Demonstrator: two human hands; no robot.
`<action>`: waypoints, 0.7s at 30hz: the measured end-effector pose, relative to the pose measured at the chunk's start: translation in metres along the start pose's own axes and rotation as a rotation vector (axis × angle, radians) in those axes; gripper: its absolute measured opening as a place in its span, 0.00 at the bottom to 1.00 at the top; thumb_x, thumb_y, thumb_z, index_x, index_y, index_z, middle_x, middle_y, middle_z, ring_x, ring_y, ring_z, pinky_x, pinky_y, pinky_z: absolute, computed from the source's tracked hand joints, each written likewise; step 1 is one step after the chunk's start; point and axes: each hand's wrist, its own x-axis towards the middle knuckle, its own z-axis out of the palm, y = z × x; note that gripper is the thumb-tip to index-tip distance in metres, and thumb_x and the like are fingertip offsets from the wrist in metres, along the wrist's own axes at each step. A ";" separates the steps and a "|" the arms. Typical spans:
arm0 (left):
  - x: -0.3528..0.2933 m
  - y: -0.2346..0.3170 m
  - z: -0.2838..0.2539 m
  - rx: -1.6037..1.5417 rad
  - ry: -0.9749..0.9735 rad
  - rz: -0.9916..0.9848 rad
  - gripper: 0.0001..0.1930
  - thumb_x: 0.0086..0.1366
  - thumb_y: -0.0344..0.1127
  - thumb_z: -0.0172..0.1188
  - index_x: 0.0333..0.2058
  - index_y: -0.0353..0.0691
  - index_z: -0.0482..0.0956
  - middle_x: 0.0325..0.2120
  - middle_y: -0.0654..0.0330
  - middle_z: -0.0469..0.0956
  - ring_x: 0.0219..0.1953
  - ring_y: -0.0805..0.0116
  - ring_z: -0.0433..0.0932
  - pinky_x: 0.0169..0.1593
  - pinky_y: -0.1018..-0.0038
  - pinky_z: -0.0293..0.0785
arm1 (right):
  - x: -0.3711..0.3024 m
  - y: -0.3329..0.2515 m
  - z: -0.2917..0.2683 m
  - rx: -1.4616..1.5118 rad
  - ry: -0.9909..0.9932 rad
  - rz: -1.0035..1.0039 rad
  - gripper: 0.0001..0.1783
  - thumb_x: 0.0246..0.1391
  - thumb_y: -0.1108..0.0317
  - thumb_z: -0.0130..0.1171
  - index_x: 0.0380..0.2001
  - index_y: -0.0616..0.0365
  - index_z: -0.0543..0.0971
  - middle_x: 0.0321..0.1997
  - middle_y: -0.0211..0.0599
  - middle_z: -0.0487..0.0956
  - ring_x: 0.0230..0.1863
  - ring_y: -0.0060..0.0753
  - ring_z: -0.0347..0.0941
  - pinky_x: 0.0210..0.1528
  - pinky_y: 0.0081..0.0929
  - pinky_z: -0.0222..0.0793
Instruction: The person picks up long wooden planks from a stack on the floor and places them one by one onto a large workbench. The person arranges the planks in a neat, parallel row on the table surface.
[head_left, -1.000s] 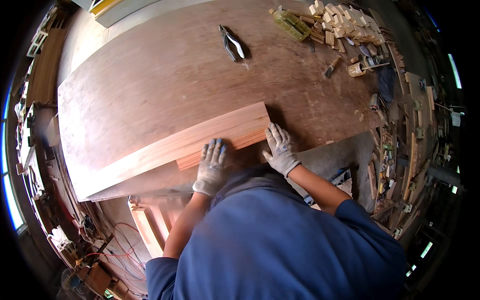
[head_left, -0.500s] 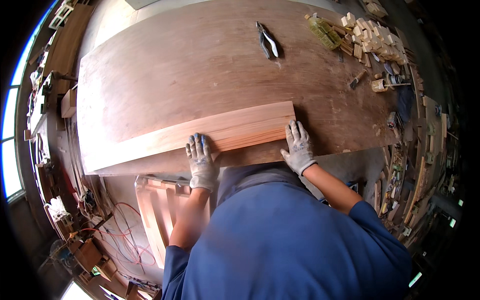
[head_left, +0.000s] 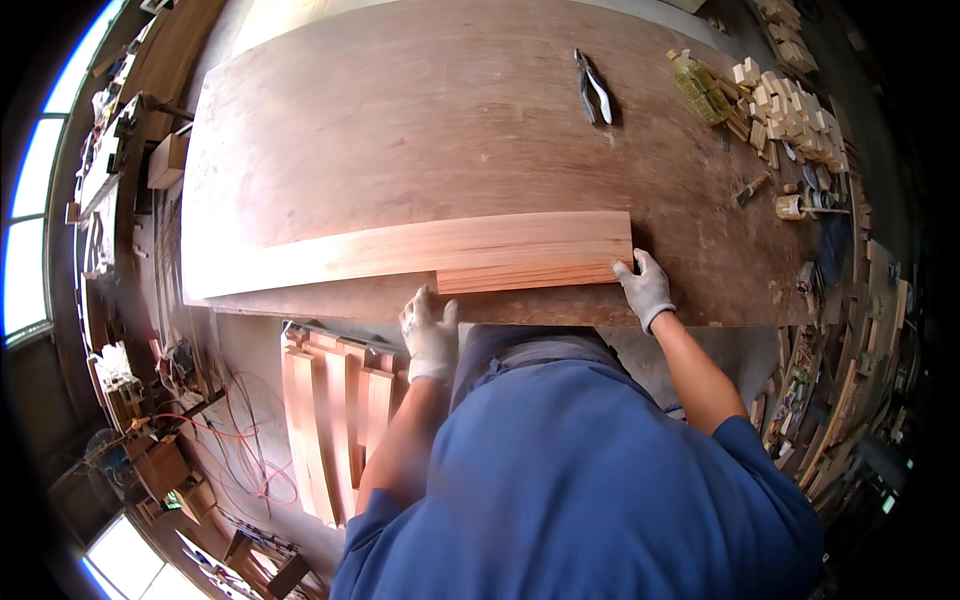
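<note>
A long pale wooden board (head_left: 400, 244) lies on the workbench near its front edge. Against its near side, at the right end, sits a shorter, redder wooden board (head_left: 525, 277) with streaked grain. My right hand (head_left: 647, 287), in a grey-white work glove, grips the right end of the shorter board, thumb on top and fingers round the corner. My left hand (head_left: 430, 338), gloved alike, hovers at the bench's front edge just below the short board's left end. Its thumb and fingers are apart, with nothing in them.
Pliers (head_left: 593, 88) lie far back on the workbench (head_left: 380, 130). At the right are a yellowish plastic bottle (head_left: 702, 90), a heap of small wood blocks (head_left: 795, 115), a brush (head_left: 752, 188) and a can (head_left: 790, 207). Cut boards (head_left: 335, 400) are stacked below left, beside reddish hoses (head_left: 265, 480).
My left hand has come off the boards and drawn back to the bench edge. My right hand has shifted from lying flat to gripping the short board's end. The view has swung slightly.
</note>
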 end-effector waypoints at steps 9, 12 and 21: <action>0.011 -0.001 0.030 -0.258 0.049 -0.210 0.32 0.63 0.38 0.76 0.63 0.33 0.77 0.52 0.49 0.82 0.54 0.56 0.81 0.61 0.61 0.77 | 0.019 -0.039 -0.022 0.041 -0.211 0.124 0.26 0.61 0.52 0.71 0.47 0.68 0.83 0.42 0.55 0.87 0.45 0.47 0.84 0.51 0.41 0.77; 0.015 0.001 0.027 -0.673 0.062 -0.314 0.27 0.64 0.30 0.76 0.60 0.33 0.78 0.45 0.59 0.84 0.46 0.67 0.82 0.55 0.70 0.80 | 0.019 -0.026 -0.024 0.063 -0.220 0.095 0.22 0.61 0.55 0.71 0.45 0.66 0.85 0.39 0.49 0.87 0.42 0.37 0.83 0.49 0.39 0.77; 0.058 0.040 -0.021 -1.006 0.126 -0.387 0.15 0.70 0.27 0.70 0.53 0.29 0.83 0.35 0.65 0.83 0.34 0.80 0.77 0.39 0.81 0.75 | 0.022 -0.058 -0.045 0.443 -0.136 0.253 0.24 0.64 0.48 0.69 0.44 0.63 0.87 0.36 0.33 0.85 0.36 0.26 0.79 0.36 0.31 0.79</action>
